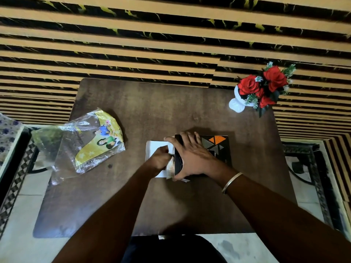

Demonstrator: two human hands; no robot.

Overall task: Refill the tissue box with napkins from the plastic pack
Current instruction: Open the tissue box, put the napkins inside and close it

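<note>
A black tissue box (221, 147) with orange and grey triangles lies on its side in the middle of the brown table (152, 111). My right hand (190, 154) grips the box's open left end. My left hand (158, 160) holds a stack of white napkins (153, 149), which sits partly inside that open end. The clear plastic pack (89, 143) with yellow print lies flat and crumpled at the table's left edge, apart from both hands.
A white vase of red roses (260, 88) stands at the table's far right corner. A striped black and tan wall rises behind the table. Tiled floor shows on both sides, and a patterned cloth (7, 133) at the far left.
</note>
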